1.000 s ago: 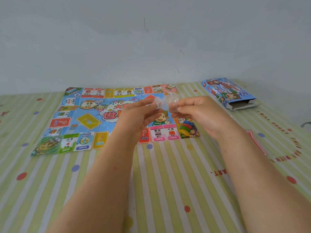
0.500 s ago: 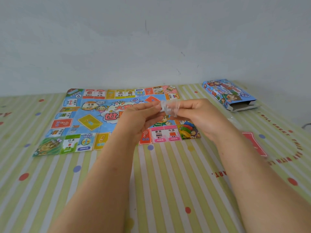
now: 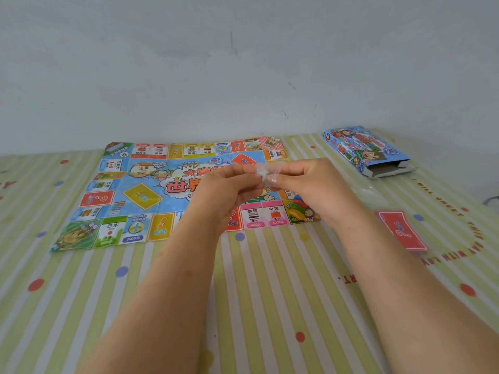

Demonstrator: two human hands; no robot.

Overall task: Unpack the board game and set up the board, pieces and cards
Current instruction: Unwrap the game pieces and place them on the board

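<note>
The colourful paper game board (image 3: 140, 193) lies unfolded and flat on the striped tablecloth, near the wall. Above its right half, my left hand (image 3: 229, 190) and my right hand (image 3: 305, 182) meet, both pinching a small clear plastic bag (image 3: 263, 172) between their fingertips. What the bag holds is too small and blurred to tell. A red stack of cards (image 3: 402, 230) lies on the cloth to the right of my right forearm. The blue game box (image 3: 364, 149) lies at the back right with its open end facing me.
The table (image 3: 270, 292) is covered with a green-and-white striped cloth with coloured dots and red lettering at the right. A grey wall stands directly behind the board. A scrap of clear plastic (image 3: 367, 191) lies between the box and the cards.
Both hands stay together over the board and work the small clear bag between the fingertips; the bag is more bunched now. Board, box and cards have not moved.
</note>
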